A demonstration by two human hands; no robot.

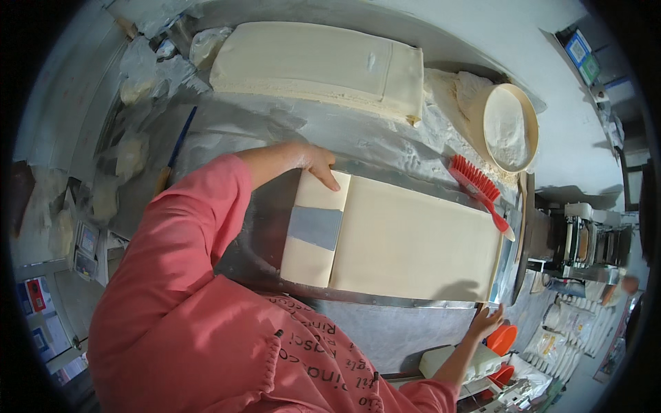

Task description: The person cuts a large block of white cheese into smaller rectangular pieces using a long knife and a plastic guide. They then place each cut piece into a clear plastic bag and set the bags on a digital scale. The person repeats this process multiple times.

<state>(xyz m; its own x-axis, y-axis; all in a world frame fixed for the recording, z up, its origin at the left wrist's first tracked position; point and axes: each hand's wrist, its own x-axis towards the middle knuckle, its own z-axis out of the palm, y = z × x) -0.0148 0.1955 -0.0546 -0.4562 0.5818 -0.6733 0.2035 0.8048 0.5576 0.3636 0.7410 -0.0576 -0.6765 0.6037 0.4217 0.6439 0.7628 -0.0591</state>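
Observation:
A long, pale folded slab of dough (413,237) lies on a metal sheet in front of me. At its left end is a raised, folded band of dough (312,268), crossed by a grey-blue patch (315,227) of unclear material. My left hand (320,166) holds the band's far end, one digit on top and the other fingers partly hidden. My right hand (486,322) is at the slab's near right corner, fingers apart; whether it touches the edge cannot be told. A red brush (475,180) lies at the slab's far right corner, bristles up.
A larger dough slab (310,57) lies at the back of the floured table. To its right stands a round tub of flour (506,129). A blue-bladed tool with a wooden handle (162,180) and plastic bags (139,67) lie left. Orange bowls (502,339) are at lower right.

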